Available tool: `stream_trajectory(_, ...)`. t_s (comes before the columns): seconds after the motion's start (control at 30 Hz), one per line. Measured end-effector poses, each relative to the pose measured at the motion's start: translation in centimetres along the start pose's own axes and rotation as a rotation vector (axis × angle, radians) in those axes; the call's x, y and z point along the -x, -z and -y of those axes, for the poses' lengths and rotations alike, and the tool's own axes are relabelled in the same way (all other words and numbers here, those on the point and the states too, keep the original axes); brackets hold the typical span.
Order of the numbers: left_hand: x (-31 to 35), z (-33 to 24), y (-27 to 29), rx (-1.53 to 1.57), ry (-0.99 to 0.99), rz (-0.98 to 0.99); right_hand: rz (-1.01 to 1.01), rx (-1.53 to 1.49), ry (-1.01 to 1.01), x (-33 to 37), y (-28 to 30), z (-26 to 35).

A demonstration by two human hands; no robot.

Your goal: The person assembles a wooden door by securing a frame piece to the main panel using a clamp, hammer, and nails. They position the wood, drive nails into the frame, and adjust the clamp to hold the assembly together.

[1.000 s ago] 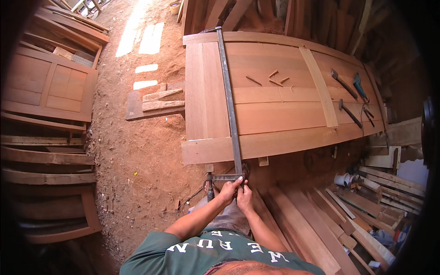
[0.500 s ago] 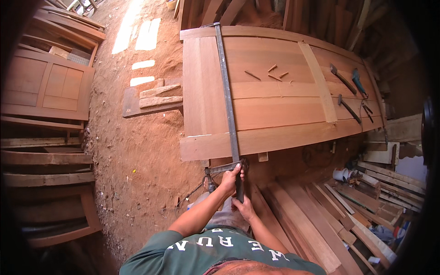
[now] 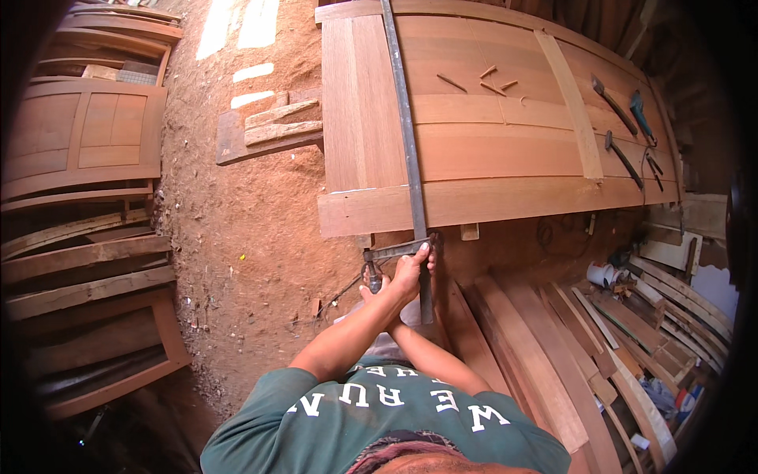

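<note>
Bar clamp (image 3: pixel 407 126) is laid near-to-far across panel (image 3: pixel 505 142); near end is gripped by left hand (image 3: pixel 410 268); at screw handle (image 3: pixel 373 276), leftward, right hand (image 3: pixel 384 286) is placed, closure cannot be told.

Upper body of the worker: a dark green T-shirt (image 3: pixel 324 430) with short, loose sleeves (image 3: pixel 260 407) and white block lettering (image 3: pixel 392 396) across the chest. At the neck, a dark reddish, patterned cloth (image 3: pixel 405 445). Below the hem, greyish trousers (image 3: pixel 384 347) (only partly visible). Left hand (image 3: pixel 409 274) and forearms (image 3: pixel 351 325) bare.
</note>
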State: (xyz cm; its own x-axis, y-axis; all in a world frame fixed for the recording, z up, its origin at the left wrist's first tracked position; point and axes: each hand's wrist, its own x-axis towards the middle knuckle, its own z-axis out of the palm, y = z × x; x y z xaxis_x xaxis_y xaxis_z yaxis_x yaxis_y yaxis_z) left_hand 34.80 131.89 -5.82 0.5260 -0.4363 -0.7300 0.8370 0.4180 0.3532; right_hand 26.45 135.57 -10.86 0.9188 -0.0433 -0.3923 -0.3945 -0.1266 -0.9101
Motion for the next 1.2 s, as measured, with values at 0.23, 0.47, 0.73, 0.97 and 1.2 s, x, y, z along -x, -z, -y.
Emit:
stream_trajectory(0.23,0.1,0.3,-0.2,-0.004,-0.014,-0.041,0.045,-0.109,-0.162,-1.3,0.8,-1.7)
stream_trajectory(0.47,-0.7,0.7,0.5,-0.042,0.023,-0.029,-0.281,0.267,-0.071,0.2,-2.4,-3.3)
stream_trajectory(0.73,-0.9,0.5,0.4,-0.085,0.009,-0.047,0.533,-0.585,-0.524,-3.2,3.4,-2.4)
stream_trajectory(0.97,-0.5,-0.2,0.8,-0.079,0.114,-0.065,0.664,-0.626,-0.563,-3.0,4.0,-2.3)
stream_trajectory(1.2,6.3,-6.0,5.5,-0.798,-0.372,-0.019,0.610,-0.517,-0.549,-2.9,4.4,-2.7)
